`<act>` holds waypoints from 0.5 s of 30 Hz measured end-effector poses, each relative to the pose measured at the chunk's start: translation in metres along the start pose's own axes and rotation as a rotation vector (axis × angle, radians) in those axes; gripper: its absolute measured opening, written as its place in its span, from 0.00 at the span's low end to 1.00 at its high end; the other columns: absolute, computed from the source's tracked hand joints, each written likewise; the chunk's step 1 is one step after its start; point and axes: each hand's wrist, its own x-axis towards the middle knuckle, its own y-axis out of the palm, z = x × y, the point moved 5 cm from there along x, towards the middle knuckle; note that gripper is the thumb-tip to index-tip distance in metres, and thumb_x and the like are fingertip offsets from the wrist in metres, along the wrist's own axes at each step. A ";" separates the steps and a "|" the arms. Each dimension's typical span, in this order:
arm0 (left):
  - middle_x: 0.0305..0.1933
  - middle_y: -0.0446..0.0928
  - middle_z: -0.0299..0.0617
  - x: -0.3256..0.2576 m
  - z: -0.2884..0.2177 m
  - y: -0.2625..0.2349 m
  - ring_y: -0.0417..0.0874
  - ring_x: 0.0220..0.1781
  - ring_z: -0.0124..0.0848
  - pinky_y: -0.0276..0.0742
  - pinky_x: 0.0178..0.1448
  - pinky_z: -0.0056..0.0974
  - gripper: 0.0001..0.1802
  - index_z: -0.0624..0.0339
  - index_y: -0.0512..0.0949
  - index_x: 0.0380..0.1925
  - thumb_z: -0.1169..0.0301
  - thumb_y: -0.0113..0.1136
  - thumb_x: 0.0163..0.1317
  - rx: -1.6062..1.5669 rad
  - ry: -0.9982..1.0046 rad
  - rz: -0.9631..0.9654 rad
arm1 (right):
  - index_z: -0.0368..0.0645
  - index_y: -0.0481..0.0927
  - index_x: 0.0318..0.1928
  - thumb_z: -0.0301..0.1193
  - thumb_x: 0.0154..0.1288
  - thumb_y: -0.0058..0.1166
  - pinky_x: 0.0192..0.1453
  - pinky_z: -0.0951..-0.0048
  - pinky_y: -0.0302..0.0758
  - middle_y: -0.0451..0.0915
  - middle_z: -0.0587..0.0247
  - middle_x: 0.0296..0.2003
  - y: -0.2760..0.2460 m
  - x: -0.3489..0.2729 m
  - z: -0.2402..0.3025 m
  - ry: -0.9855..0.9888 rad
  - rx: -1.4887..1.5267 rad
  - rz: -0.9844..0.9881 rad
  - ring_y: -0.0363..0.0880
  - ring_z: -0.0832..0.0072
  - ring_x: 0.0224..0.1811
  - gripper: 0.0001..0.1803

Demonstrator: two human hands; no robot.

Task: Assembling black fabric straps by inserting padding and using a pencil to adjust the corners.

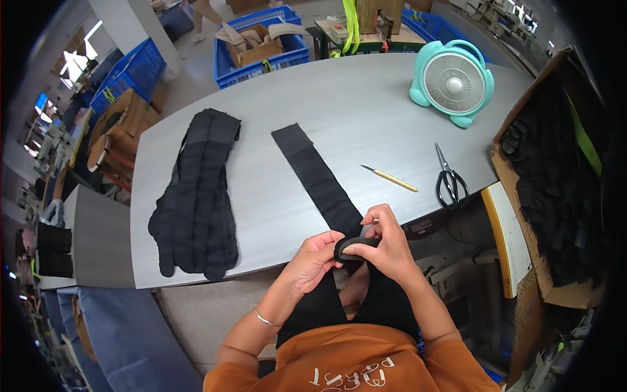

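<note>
Broadly, a grey table point(268, 202) fills the middle of the view, its near edge running just in front of the seated person. At its right side stands an open cardboard box point(567, 297), loaded with a tangle of black material. On the left of the table lies a pile of black strips point(201, 189), laid lengthwise over one another. A turquoise fan point(455, 85) stands near the far right corner, well apart from the pile.

One single black strip point(320, 179) slants across the table, its far end flat and its near end curled into a loop at the table's near edge. Both hands have that loop: the left hand point(313, 261) pinches its left side, fingers nearly closed on it, and the right hand point(390, 251) grips the other side — fingers bent above, thumb pressed against the band.

Right of the strip lie black-handled scissors point(450, 186), blades pointing away from the person, and — smaller — a pointed tool point(394, 179) with a yellow handle.
</note>
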 end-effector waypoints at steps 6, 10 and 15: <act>0.34 0.78 0.26 0.002 -0.008 0.008 0.74 0.35 0.14 0.68 0.38 0.23 0.05 0.55 0.79 0.38 0.67 0.59 0.71 0.218 0.208 -0.127 | 0.38 0.77 0.32 0.27 0.51 0.74 0.32 0.81 0.70 0.75 0.73 0.26 -0.002 0.006 -0.010 0.049 0.022 0.064 0.70 0.88 0.27 0.16; 0.33 0.78 0.27 0.002 -0.008 0.009 0.74 0.33 0.14 0.69 0.37 0.22 0.05 0.58 0.79 0.38 0.70 0.58 0.72 0.162 0.294 -0.146 | 0.35 0.82 0.32 0.26 0.55 0.70 0.28 0.84 0.63 0.74 0.77 0.22 0.003 0.009 -0.006 0.174 0.181 0.189 0.66 0.90 0.26 0.09; 0.35 0.76 0.27 0.002 -0.004 0.012 0.73 0.35 0.14 0.69 0.40 0.23 0.05 0.60 0.77 0.38 0.71 0.56 0.73 0.187 0.342 -0.173 | 0.37 0.82 0.31 0.26 0.56 0.71 0.28 0.85 0.64 0.76 0.77 0.22 0.008 0.004 -0.021 0.259 0.292 0.207 0.67 0.91 0.25 0.08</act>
